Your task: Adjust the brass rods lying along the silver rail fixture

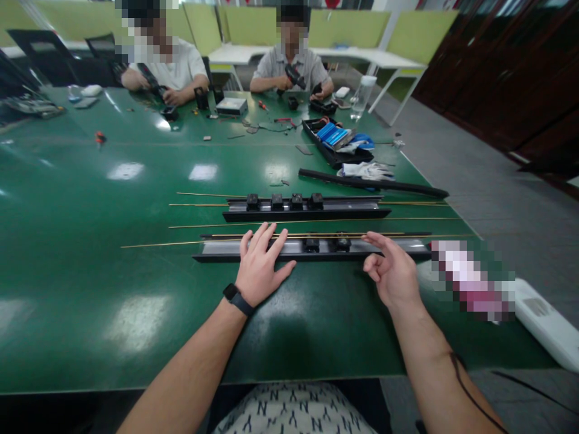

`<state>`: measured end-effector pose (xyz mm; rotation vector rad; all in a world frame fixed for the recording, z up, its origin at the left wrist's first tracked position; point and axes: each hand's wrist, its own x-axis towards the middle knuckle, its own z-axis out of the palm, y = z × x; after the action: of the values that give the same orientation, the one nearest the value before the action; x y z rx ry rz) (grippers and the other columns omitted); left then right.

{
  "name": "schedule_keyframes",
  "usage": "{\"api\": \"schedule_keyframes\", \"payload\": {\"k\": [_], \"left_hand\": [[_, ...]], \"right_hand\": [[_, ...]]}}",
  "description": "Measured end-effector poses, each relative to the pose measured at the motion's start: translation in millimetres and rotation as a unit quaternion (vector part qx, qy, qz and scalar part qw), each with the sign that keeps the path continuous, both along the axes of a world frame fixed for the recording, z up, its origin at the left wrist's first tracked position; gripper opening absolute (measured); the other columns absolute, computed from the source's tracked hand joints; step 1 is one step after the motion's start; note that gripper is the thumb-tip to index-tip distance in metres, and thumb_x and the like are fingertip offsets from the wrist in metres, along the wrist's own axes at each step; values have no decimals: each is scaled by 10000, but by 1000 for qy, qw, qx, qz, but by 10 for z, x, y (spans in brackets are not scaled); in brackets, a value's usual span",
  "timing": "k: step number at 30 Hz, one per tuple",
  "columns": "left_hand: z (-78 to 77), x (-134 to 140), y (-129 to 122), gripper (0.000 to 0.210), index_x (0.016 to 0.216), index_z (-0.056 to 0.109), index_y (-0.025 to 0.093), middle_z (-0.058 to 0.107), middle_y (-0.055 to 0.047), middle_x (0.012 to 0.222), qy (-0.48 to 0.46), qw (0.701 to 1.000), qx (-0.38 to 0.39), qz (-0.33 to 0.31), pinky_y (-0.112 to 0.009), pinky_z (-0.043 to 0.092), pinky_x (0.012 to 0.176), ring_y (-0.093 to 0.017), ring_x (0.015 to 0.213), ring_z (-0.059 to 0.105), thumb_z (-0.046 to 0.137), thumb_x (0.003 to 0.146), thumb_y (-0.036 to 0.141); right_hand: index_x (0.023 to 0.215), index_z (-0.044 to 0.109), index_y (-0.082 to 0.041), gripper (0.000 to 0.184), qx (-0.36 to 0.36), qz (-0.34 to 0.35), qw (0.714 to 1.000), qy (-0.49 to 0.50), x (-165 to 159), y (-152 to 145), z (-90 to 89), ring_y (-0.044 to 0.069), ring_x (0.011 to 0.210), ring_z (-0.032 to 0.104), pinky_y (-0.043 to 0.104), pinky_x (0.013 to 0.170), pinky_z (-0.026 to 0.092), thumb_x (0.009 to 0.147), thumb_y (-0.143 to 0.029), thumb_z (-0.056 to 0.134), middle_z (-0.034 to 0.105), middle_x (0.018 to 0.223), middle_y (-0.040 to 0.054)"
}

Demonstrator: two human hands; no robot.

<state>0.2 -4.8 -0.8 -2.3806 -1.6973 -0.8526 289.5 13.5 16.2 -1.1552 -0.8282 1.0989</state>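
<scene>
My left hand point(261, 265), a dark watch on its wrist, lies with spread fingers over the nearer long black channel point(289, 258) and its thin brass-coloured rods point(154, 245). At the channel's right part is my right hand point(393, 268), thumb apart from its stretched fingers; the fingertips are close to the rods, and I cannot tell whether they touch. Small black blocks point(342, 242) sit in the channel between my hands; my left fingers hide part of it. Just beyond lies a second black channel point(307, 214) with several black blocks point(277, 202) and more rods.
A black strip point(371, 182), white gloves point(366, 171) and a black tray point(337, 160) with blue packs lie farther back. Across the green table point(113, 337) two people work with power drills point(295, 76). A clear bottle point(363, 97) stands back right; a white device point(545, 322) lies near right.
</scene>
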Motion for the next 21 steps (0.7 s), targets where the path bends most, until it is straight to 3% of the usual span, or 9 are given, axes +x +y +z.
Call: {"api": "schedule_keyframes", "payload": {"k": [6, 14, 21], "left_hand": [[3, 3, 2, 648, 1527, 505, 254, 486, -144, 1602, -2, 1000, 1, 0, -561, 209, 1265, -339, 1533, 386, 661, 938, 473], [-7, -3, 2, 643, 1518, 513, 240, 487, -146, 1601, 2, 1000, 1, 0, -552, 200, 1270, -328, 1537, 380, 657, 941, 482], [2, 4, 5, 631, 1512, 520, 235, 490, -146, 1599, -1, 1000, -1, 1, -549, 204, 1270, -326, 1535, 384, 656, 944, 474]], "right_hand": [[1179, 771, -233, 370, -8, 89, 996, -17, -56, -48, 13, 81, 502, 605, 202, 324, 213, 924, -481, 670, 709, 1284, 119], [1085, 793, -211, 341, -4, 25, 1000, -1, -2, -9, -1, 75, 487, 600, 193, 327, 215, 926, -483, 662, 729, 1175, 110], [1178, 771, -230, 378, -13, 97, 995, -18, -52, -47, 11, 86, 517, 621, 197, 327, 213, 913, -484, 683, 700, 1299, 125]]}}
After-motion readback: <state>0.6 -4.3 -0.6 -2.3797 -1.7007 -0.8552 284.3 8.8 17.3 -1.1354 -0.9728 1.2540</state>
